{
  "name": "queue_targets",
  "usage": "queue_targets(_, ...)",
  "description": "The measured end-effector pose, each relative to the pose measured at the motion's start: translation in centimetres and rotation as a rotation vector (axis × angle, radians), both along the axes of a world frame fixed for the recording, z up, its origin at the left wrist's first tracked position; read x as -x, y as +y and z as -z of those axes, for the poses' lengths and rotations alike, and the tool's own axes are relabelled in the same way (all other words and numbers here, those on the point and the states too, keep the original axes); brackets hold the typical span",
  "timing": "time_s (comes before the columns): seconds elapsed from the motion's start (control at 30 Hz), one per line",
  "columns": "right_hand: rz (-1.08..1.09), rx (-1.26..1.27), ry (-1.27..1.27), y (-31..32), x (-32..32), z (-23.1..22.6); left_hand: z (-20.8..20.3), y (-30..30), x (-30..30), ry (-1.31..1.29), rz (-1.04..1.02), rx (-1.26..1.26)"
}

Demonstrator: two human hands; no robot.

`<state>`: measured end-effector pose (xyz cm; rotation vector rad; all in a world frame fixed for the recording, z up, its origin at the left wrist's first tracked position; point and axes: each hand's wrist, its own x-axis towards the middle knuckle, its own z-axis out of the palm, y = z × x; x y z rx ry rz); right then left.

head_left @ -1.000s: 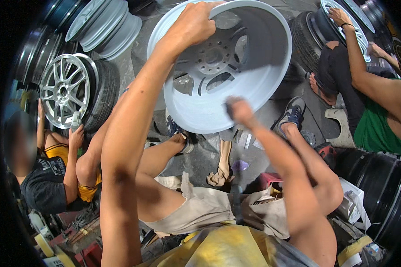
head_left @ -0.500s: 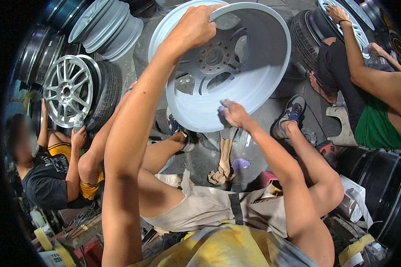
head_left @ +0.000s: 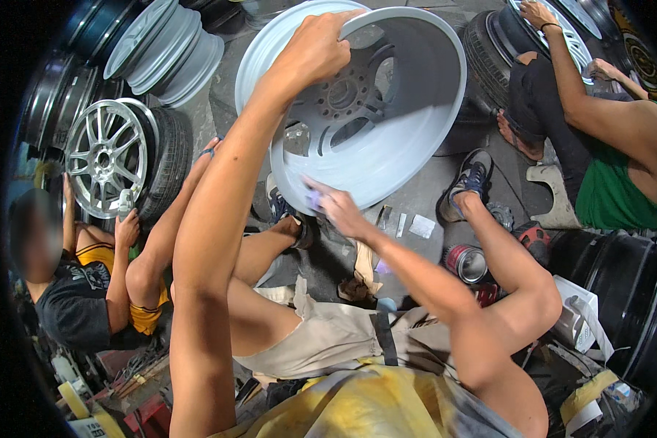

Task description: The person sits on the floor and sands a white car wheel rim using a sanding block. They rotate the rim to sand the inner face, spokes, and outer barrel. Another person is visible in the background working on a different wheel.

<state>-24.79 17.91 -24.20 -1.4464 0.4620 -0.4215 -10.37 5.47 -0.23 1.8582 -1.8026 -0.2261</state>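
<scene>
A grey-painted wheel rim [head_left: 390, 164] is tilted in front of me, its hollow back facing me, with the hub holes and spoke openings visible deep inside. My left hand [head_left: 317, 51] is closed over its upper edge. At the lower left of the barrel, my right hand [head_left: 341, 212] presses a small purple piece of sandpaper [head_left: 314, 199] to the inner surface near the lip. The right fingers are slightly blurred and partly cover the sandpaper.
On the left, a co-worker [head_left: 73, 277] holds a tool beside a silver spoked wheel [head_left: 106, 157]. Another person in green [head_left: 628, 175] handles a wheel at right. A tin can [head_left: 466, 263], a white square [head_left: 422, 226] and crumpled brown paper [head_left: 361, 274] lie between my legs. Dark rims [head_left: 613, 292] stand at right.
My right hand has swept left and slightly down along the barrel's lower inside with the sandpaper. My left hand keeps its hold. The can and white square have come into sight.
</scene>
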Motion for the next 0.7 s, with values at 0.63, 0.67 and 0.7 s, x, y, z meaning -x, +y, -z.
queue_targets(0.63, 0.285, 0.867, 0.561, -4.2, 8.6, 12.5, 0.8, -1.9, 0.9, 0.054, 0.087, 0.078)
queue_targets(0.67, 0.245, 0.549, 0.514, 0.0, 4.5, 8.0, 0.3, -1.3, 0.6, 0.085, 0.038, -0.026)
queue_targets(0.7, 0.488, 0.533, 0.056, 3.3, 1.2, 4.9, 0.2, -1.4, 0.4, 0.070, 0.130, 0.065)
